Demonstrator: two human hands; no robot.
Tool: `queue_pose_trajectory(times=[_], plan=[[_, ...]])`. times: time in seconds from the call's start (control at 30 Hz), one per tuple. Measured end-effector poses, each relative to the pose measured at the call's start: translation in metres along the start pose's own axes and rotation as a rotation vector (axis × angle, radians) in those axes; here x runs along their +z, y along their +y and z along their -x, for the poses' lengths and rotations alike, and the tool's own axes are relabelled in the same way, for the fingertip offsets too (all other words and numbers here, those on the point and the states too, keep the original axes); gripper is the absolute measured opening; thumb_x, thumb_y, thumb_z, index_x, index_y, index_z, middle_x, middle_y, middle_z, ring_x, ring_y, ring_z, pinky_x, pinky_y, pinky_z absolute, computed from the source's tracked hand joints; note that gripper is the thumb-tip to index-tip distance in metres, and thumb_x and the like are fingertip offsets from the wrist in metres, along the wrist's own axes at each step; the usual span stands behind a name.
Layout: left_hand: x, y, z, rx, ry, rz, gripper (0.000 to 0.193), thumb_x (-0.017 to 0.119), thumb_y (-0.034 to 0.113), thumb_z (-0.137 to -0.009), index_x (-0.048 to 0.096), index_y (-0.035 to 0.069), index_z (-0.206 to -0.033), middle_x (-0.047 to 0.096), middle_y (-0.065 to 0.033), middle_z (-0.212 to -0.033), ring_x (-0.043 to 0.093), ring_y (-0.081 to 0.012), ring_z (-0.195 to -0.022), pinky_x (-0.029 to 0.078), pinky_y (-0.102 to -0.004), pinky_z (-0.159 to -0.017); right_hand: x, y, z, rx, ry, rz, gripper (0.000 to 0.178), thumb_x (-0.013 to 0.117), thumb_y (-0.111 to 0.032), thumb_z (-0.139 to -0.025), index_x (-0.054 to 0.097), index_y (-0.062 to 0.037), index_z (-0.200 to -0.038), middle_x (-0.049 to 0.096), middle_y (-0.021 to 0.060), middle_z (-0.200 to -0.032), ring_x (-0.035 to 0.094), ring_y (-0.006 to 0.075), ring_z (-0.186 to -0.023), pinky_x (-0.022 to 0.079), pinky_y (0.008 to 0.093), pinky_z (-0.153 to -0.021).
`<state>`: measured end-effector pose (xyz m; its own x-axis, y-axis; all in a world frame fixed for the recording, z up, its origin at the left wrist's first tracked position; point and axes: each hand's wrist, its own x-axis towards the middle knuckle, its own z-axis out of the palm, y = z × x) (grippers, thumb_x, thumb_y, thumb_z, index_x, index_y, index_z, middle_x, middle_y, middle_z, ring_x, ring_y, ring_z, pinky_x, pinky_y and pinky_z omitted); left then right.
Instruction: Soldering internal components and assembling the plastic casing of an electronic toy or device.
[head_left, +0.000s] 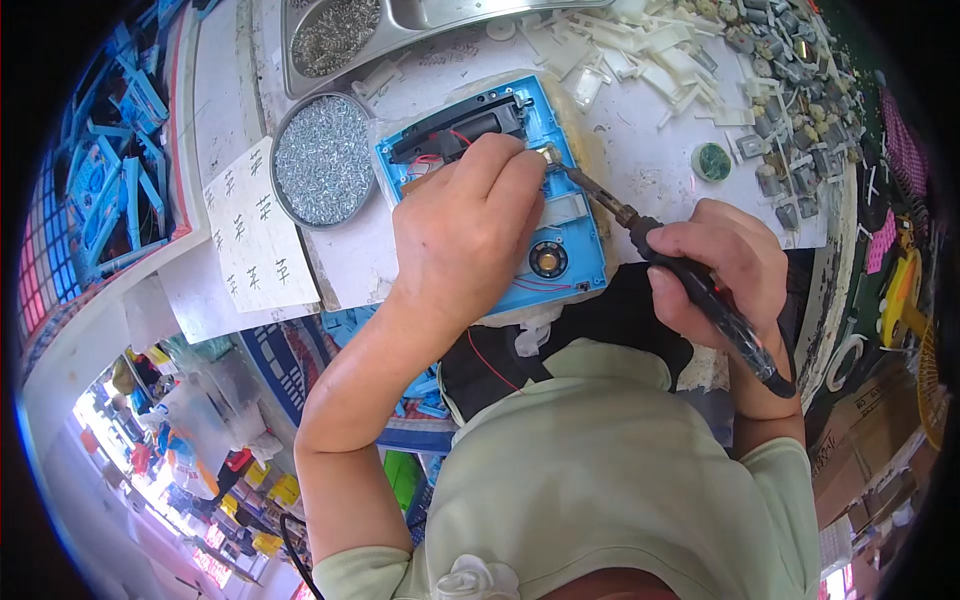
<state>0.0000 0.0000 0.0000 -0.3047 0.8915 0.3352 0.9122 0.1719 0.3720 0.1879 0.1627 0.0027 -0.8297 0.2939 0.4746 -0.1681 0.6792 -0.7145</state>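
Note:
A blue plastic casing (590, 255) lies open on the table in front of me, with a black part (470, 128), thin red wires and a small round speaker (548, 260) in it. My left hand (465, 225) reaches over the casing, its fingers pinched together inside; whatever is between the fingertips is hidden. In my right hand (725, 265) is a soldering iron (700, 285) with a black handle. Its tip slants down to the left and meets a small shiny metal part (549, 158) in the casing, close to my left fingertips.
Left of the casing stands a round tin (322, 160) of small metal pieces on a handwritten sheet (255, 235). A steel tray (410, 18) sits behind. White plastic parts (650, 60), small grey motor-like parts (790, 130) and a round green pot (711, 162) lie right. Blue casings (110, 190) fill a bin.

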Motion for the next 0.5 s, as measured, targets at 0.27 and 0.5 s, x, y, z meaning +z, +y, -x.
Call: queue_pose_trajectory(times=[0.27, 0.5], plan=[[0.0025, -0.0029, -0.0013, 0.027, 0.026, 0.026, 0.025, 0.079, -0.001, -0.079, 0.070, 0.008, -0.100, 0.069, -0.0069, -0.099, 0.070, -0.0252, -0.077, 0.057, -0.0328, -0.063, -0.0042, -0.0026, -0.0027, 0.028, 0.005, -0.002, 0.025, 0.078, -0.010, -0.078, 0.070, -0.0058, -0.102, 0.064, 0.0048, -0.070, 0.057, 0.0232, -0.054, 0.046, 0.0340, -0.051], [0.0015, -0.0017, -0.0012, 0.017, 0.013, 0.020, 0.024, 0.078, -0.001, -0.079, 0.070, 0.007, -0.100, 0.069, -0.0070, -0.099, 0.070, -0.0251, -0.077, 0.057, -0.0327, -0.064, -0.0019, -0.0028, -0.0035, 0.015, -0.008, 0.004, 0.026, 0.078, -0.010, -0.078, 0.070, -0.0056, -0.103, 0.065, 0.0052, -0.071, 0.057, 0.0232, -0.054, 0.046, 0.0333, -0.051]])
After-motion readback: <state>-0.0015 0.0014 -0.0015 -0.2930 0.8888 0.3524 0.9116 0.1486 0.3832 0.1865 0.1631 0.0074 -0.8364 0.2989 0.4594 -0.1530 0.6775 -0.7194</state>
